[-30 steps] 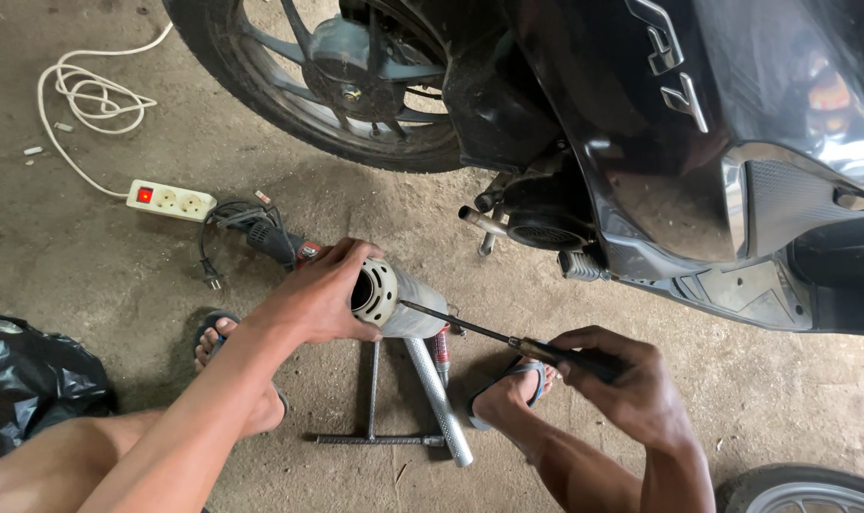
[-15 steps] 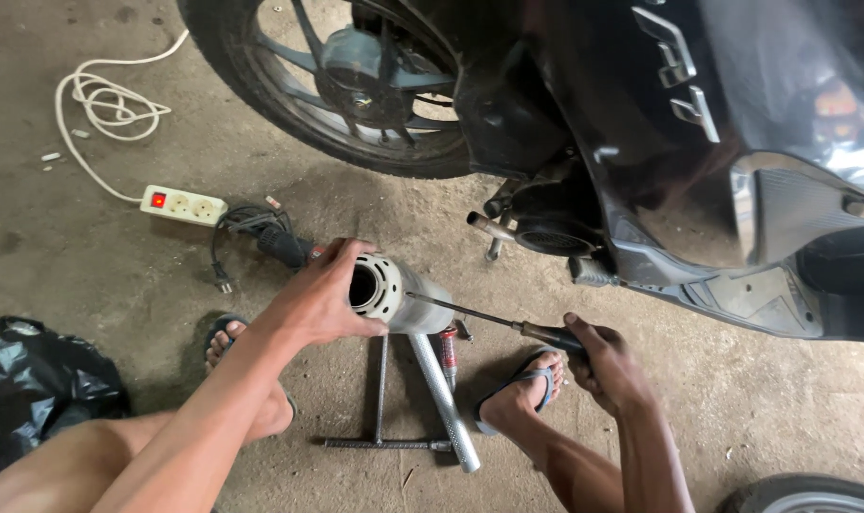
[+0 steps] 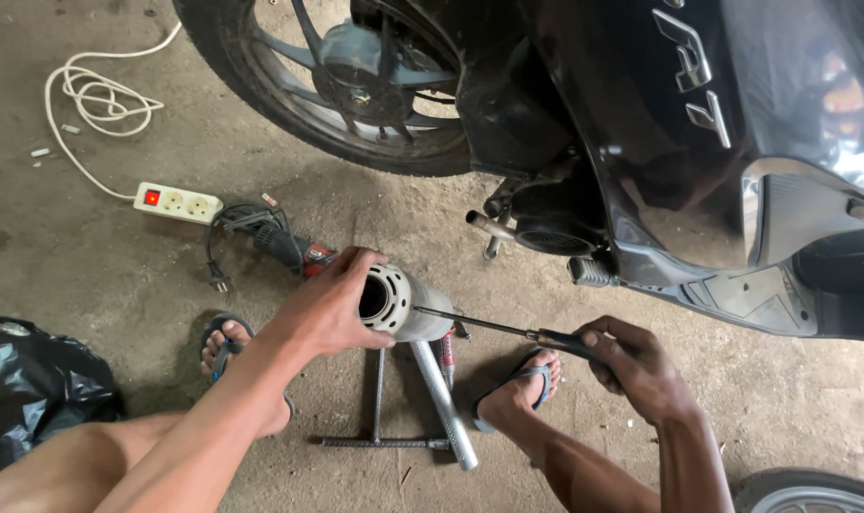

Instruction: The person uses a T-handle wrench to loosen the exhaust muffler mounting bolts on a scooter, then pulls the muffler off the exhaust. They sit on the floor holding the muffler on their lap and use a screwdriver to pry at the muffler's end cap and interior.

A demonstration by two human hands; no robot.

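Left hand (image 3: 332,309) grasps the silver muffler (image 3: 403,306) over the concrete floor (image 3: 118,275), beside the scooter (image 3: 641,142). Right hand (image 3: 632,366), clenched on a screwdriver (image 3: 508,328), sets its tip at the muffler's side. Judged step: loosening a fastener; steady bracing needed.

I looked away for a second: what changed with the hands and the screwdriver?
Little changed: the right hand slid slightly outward along with the screwdriver. The left hand still holds the metal cylinder, and the screwdriver tip stays at it.
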